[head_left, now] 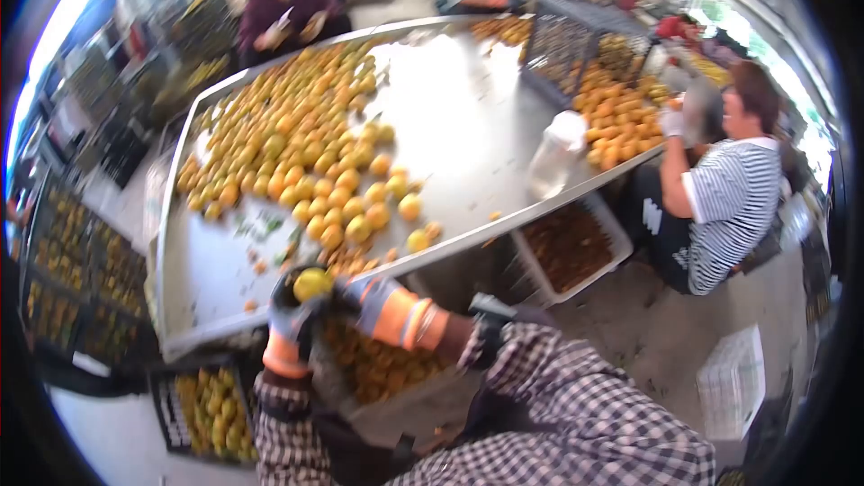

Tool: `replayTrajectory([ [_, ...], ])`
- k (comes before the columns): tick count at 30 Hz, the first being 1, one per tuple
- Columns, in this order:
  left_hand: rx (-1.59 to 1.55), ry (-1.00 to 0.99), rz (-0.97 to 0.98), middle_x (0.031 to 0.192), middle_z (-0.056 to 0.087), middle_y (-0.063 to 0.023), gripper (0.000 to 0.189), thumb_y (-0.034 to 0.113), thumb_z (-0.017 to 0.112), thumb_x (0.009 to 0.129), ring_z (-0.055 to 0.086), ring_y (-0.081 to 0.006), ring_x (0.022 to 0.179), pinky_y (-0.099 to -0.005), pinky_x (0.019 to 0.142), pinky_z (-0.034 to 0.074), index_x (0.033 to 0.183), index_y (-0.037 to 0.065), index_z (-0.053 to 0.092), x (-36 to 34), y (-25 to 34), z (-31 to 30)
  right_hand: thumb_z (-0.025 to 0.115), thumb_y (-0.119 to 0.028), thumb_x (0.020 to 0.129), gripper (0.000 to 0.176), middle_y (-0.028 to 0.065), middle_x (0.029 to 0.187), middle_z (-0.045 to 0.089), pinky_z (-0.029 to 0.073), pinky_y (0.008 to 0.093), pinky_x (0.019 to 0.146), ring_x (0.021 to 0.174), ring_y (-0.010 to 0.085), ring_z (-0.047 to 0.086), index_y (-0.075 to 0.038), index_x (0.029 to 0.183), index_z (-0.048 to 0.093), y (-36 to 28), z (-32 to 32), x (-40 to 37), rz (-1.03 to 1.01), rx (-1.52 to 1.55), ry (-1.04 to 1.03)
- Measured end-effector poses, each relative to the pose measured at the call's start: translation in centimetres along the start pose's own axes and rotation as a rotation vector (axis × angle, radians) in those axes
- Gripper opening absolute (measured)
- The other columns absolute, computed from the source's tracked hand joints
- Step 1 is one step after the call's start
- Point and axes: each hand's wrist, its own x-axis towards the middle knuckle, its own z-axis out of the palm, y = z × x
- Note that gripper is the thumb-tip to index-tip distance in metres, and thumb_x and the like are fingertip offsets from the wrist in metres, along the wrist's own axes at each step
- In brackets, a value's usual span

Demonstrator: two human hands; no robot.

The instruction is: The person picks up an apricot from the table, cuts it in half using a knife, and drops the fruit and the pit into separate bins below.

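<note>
My left hand (290, 319), in a dark glove with an orange cuff, is shut on a yellow-green fruit (312, 283) at the near edge of the steel table (459, 126). My right hand (373, 301), gloved the same way, touches that fruit from the right; whether it also holds a tool is hidden. Both sleeves are checked. A big heap of yellow-orange fruit (297, 144) covers the left half of the table. Below my hands stands a grey bin (378, 369) filled with brownish-orange pieces.
A person in a striped shirt (724, 202) sits at the table's right edge by more fruit (621, 117) and a wire crate (567, 45). A tray of peelings (567, 247) lies under the table. Black crates of fruit (207, 409) stand at left. Other people work at the far side.
</note>
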Motion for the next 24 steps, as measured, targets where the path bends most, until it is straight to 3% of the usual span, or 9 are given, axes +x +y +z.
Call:
replayTrajectory([
  [6,0.089,0.126,0.166,0.094,0.063,-0.0061,0.038,0.023,0.068,0.083,0.06,-0.0151,0.081,-0.027,0.071,0.05,0.111,-0.001,0.057,-0.4,2.5,4.5,0.05,-0.019,0.089,0.037,0.0168,0.108,0.061,0.048,0.0342,0.083,0.099,0.0275,0.061,-0.004,0.122,0.05,1.2,3.1,0.3,-0.008,0.259,0.113],
  [9,-0.16,0.24,-0.009,0.092,0.063,-0.0068,0.036,0.025,0.066,0.085,0.062,-0.0163,0.078,-0.028,0.064,0.051,0.11,0.0,0.057,-0.9,1.9,5.7,0.049,-0.016,0.086,0.033,0.0157,0.107,0.061,0.047,0.0338,0.084,0.101,0.0276,0.058,-0.006,0.116,0.057,3.1,7.3,0.5,-0.075,0.221,0.262],
  [11,-0.527,0.265,-0.134,0.09,0.063,-0.0076,0.034,0.024,0.065,0.086,0.063,-0.018,0.075,-0.0295,0.06,0.052,0.111,0.002,0.057,-0.8,2.6,6.5,0.05,-0.015,0.084,0.029,0.0147,0.106,0.061,0.048,0.0356,0.081,0.096,0.0279,0.059,-0.009,0.111,0.061,3.2,7.8,-0.3,-0.169,-0.438,0.123],
  [13,-0.546,0.254,-0.216,0.089,0.062,-0.0094,0.037,0.018,0.069,0.081,0.062,-0.0219,0.077,-0.0349,0.066,0.054,0.11,0.001,0.054,-0.7,3.6,6.0,0.052,-0.015,0.083,0.027,0.0119,0.103,0.062,0.047,0.0369,0.079,0.094,0.0271,0.058,-0.012,0.106,0.064,3.1,7.6,-0.3,-0.084,-0.339,0.068],
  [14,-0.441,0.132,-0.221,0.095,0.063,-0.0093,0.038,0.017,0.068,0.081,0.063,-0.0216,0.081,-0.0348,0.072,0.054,0.113,0.0,0.054,-0.4,3.1,4.5,0.053,-0.016,0.082,0.028,0.0085,0.098,0.063,0.048,0.0375,0.076,0.089,0.0272,0.059,-0.011,0.107,0.063,4.6,9.1,0.3,-0.023,0.337,0.091],
  [15,-0.254,0.153,-0.148,0.102,0.063,-0.0092,0.041,0.011,0.07,0.08,0.062,-0.0196,0.089,-0.0332,0.08,0.052,0.116,-0.001,0.054,-0.1,1.0,2.3,0.054,-0.014,0.083,0.026,0.0083,0.098,0.065,0.049,0.037,0.075,0.091,0.0271,0.06,-0.01,0.108,0.061,2.6,5.5,0.4,-0.22,-0.165,0.122],
  [17,0.049,-0.021,-0.007,0.109,0.062,-0.0079,0.05,0.001,0.076,0.072,0.059,-0.015,0.098,-0.0301,0.087,0.049,0.118,-0.001,0.055,0.0,2.0,1.1,0.057,-0.013,0.084,0.024,0.0119,0.099,0.066,0.049,0.037,0.075,0.093,0.0292,0.062,-0.008,0.108,0.059,1.7,3.8,1.4,-0.01,0.59,0.087],
  [20,0.082,-0.061,0.011,0.11,0.062,-0.0078,0.054,0.003,0.079,0.07,0.059,-0.0152,0.099,-0.0298,0.087,0.049,0.118,-0.001,0.055,-0.2,2.7,1.3,0.058,-0.013,0.086,0.023,0.016,0.1,0.065,0.049,0.0378,0.077,0.095,0.0319,0.061,-0.006,0.108,0.058,-0.6,0.4,1.4,0.03,0.294,-0.02],
  [24,-0.076,0.04,0.016,0.11,0.061,-0.0098,0.049,0.013,0.074,0.077,0.059,-0.0182,0.1,-0.0303,0.088,0.049,0.119,-0.002,0.053,-0.9,3.6,3.5,0.058,-0.015,0.087,0.024,0.0175,0.097,0.064,0.049,0.0388,0.076,0.091,0.0358,0.061,-0.007,0.11,0.057,-1.2,1.4,1.0,0.168,0.334,0.017],
])
